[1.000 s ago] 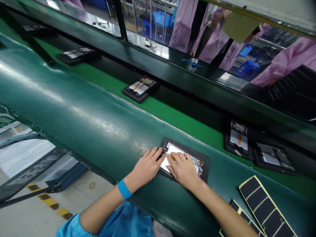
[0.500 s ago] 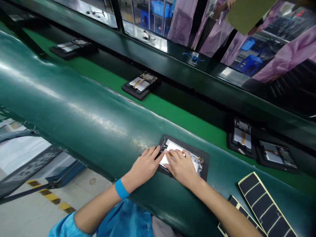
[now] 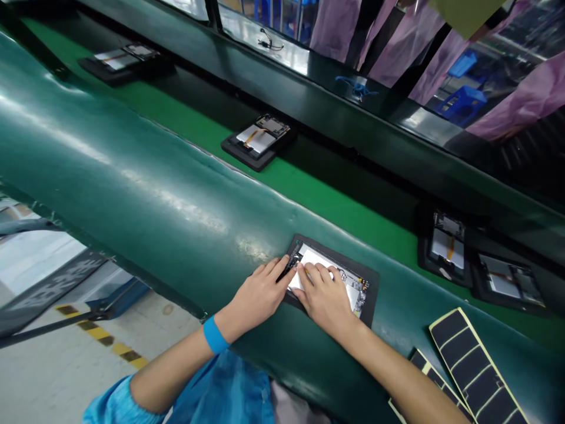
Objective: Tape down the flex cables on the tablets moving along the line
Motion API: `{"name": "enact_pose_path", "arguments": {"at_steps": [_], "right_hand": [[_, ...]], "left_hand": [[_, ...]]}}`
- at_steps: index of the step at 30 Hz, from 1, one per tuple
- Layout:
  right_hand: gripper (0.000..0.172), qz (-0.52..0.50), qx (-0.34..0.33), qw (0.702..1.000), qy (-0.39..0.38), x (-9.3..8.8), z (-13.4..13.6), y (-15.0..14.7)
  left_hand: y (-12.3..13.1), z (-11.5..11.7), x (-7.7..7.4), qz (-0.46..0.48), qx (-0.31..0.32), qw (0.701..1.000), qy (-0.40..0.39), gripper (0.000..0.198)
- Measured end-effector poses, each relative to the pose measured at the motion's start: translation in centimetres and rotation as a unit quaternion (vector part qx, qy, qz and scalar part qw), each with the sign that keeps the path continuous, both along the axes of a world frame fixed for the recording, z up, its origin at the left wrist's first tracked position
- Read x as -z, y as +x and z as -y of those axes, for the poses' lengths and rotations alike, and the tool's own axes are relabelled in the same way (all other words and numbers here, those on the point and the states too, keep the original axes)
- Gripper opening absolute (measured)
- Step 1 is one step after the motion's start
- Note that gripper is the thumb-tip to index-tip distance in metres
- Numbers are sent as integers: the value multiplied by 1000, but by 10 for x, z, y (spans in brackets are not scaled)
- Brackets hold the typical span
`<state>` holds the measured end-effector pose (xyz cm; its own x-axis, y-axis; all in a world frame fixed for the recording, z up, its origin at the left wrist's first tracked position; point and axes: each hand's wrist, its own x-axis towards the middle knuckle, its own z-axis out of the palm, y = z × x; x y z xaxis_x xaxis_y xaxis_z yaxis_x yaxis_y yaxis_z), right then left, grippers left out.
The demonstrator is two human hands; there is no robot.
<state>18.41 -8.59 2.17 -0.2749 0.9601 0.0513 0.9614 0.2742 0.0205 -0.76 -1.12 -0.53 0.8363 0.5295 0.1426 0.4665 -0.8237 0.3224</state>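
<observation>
An opened tablet [image 3: 324,257] with bare circuitry and a white battery lies in a black foam-like tray [image 3: 374,288] on the green bench edge in front of me. My left hand [image 3: 263,288] rests over its left end, fingers stretched out and touching the dark circuit strip. My right hand [image 3: 324,291] lies on the white battery, its bent fingers a little apart, the index fingertip close to the left one. Under the right fingers a bit of orange ribbon cable shows, partly hidden. No separate item is visible in either hand.
Sheets of black adhesive pads [image 3: 474,359] lie by my right forearm. Along the green conveyor [image 3: 331,191] beyond sit several more opened tablets, one [image 3: 260,140] straight ahead, one [image 3: 448,244] to the right. A blue cable bundle [image 3: 358,88] lies on the far ledge; people in pink stand behind.
My view has shifted slightly. Both hands stay on the tablet, with only small finger movements of the right hand, whose index finger reaches a little farther left.
</observation>
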Motion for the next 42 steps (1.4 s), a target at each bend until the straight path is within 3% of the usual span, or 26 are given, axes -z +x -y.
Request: {"name": "enact_pose_path", "arguments": {"at_steps": [15, 25, 29, 35, 39, 42], "right_hand": [[43, -114, -33, 993, -22, -6, -1, 24], [43, -39, -59, 997, -27, -12, -4, 17], [37, -78, -66, 994, -46, -19, -11, 24], [21, -204, -6, 969, -136, -26, -42, 35], [8, -210, 66, 955, -199, -30, -68, 30], [6, -203, 79, 949, -230, -34, -81, 27]], "left_hand": [[0, -4, -7, 21, 13, 999, 43, 39], [-1, -6, -9, 17, 21, 999, 22, 40], [-3, -10, -11, 30, 31, 999, -1, 40], [-4, -15, -15, 32, 38, 998, -30, 39], [-3, -16, -18, 11, 44, 999, -26, 39], [-2, -15, -18, -9, 44, 999, -23, 39]]}}
